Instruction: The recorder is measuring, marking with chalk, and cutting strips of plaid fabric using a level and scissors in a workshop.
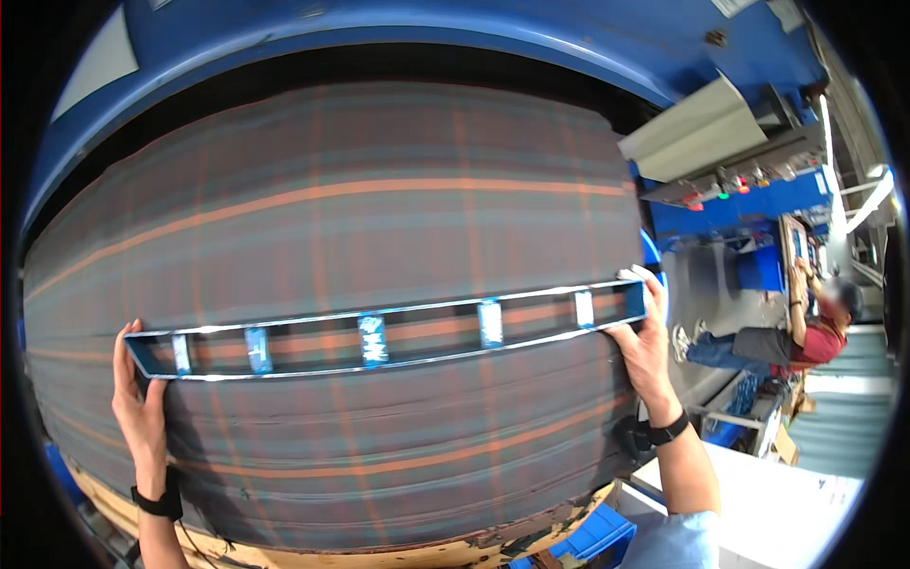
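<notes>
A long narrow metal frame (pixel 427 355) with several blue-and-white crosspieces lies level on or just over a stack of dark plaid fabric (pixel 379 237) with orange stripes; I cannot tell whether it touches the cloth. My left hand (pixel 140 403) holds the frame's left end, fingers along the outer side and thumb at the lower edge. My right hand (pixel 645 356) grips the right end, fingers over the far corner and thumb under the near edge. Both wrists wear black bands.
Blue machinery (pixel 398 28) spans behind the fabric. Wooden boards (pixel 474 541) edge it nearest me, with a blue bin (pixel 592 536) below. At right are a white table (pixel 777 503), a pale panel (pixel 692 128) and a person (pixel 806 341) in a red shirt working at another station.
</notes>
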The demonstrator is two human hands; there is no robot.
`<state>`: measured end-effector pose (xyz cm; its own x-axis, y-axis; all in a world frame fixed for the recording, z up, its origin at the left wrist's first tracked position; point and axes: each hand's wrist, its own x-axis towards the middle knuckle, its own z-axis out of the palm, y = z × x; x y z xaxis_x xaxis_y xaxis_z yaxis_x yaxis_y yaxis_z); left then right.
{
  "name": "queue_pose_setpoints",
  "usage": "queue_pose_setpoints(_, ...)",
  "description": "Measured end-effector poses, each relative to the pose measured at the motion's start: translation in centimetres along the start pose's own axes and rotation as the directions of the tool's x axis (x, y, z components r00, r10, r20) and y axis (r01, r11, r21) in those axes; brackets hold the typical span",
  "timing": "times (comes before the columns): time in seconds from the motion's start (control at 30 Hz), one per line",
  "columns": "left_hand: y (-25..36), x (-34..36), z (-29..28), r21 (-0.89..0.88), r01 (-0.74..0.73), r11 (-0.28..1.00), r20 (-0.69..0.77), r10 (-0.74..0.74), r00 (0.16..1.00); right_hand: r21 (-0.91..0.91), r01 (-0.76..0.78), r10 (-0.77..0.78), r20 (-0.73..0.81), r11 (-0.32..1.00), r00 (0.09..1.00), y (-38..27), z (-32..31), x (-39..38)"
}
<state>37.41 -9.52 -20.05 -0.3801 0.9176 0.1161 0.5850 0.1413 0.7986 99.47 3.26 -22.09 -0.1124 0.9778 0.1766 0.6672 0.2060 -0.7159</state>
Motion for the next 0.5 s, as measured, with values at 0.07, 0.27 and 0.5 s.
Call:
queue_pose_setpoints(0.07, -1.0, -0.1, -0.2, 0.002, 0.000, 1.000, 0.001, 0.000, 1.000, 0.043, -0.030, 0.030, -0.001, 0.999, 1.000, -0.2, 0.1, 0.1)
queue_pose_setpoints(0.27, -1.9, -0.3, -0.6, 0.018, -0.014, 1.000, 0.000, 0.014, 1.000, 0.060, -0.023, 0.023, 0.001, 0.998, 1.000, -0.3, 0.1, 0.1)
queue_pose_setpoints(0.5, -1.4, -0.2, -0.3, 0.032, -0.039, 0.999, -0.018, 0.039, 0.999, 0.084, -0.023, 0.023, -0.001, 0.996, 1.000, -0.1, 0.2, -0.1)
